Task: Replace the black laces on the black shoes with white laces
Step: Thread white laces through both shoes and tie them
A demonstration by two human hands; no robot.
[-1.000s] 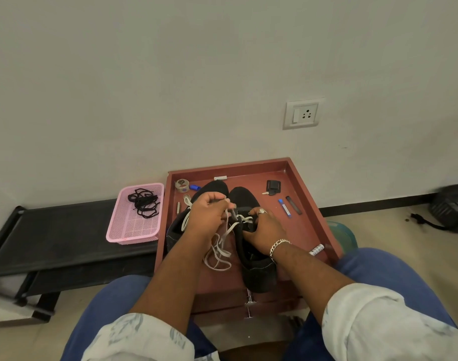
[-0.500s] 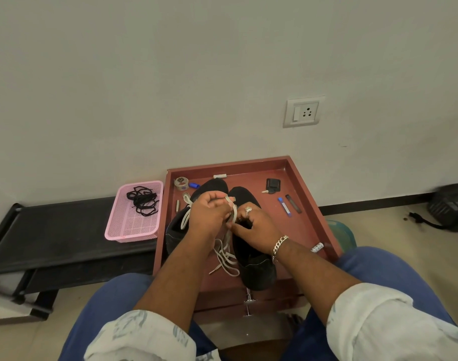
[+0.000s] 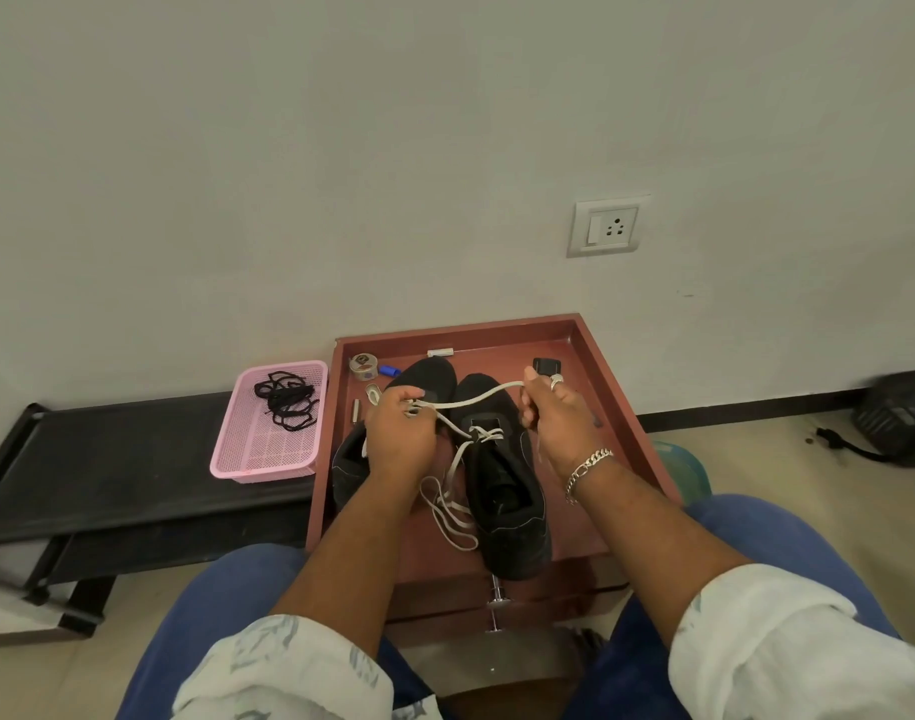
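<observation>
Lacing is under way on the right-hand black shoe (image 3: 507, 491), which lies in the red tray (image 3: 595, 350) with its toe pointing away from the person, and the step in hand looks like drawing the white lace (image 3: 471, 402) through the lower eyelets and evening it out. The left hand (image 3: 398, 433) has its fingers curled round one run of the lace, pinching it near the fingertips, while the right hand (image 3: 559, 418) holds the other end pinched between thumb and curled fingers, so that the lace arcs from one set of fingers to the other above the shoe's toe. Just below the fingers, the lace crosses at the eyelets, and its slack lies looped on the tray floor nearer the wrists. To do this well, the person would likely pull both runs with equal tension, keeping the flat lace untwisted as it passes the eyelets (a twist set low is awkward to undo later), and match the two ends before threading higher. The second black shoe (image 3: 424, 376) sits partly hidden under the left hand, with some white lace beside it; how far it is laced cannot be told. Beyond the left fingers, black laces (image 3: 286, 400) lie bundled in the pink basket (image 3: 268, 459).
</observation>
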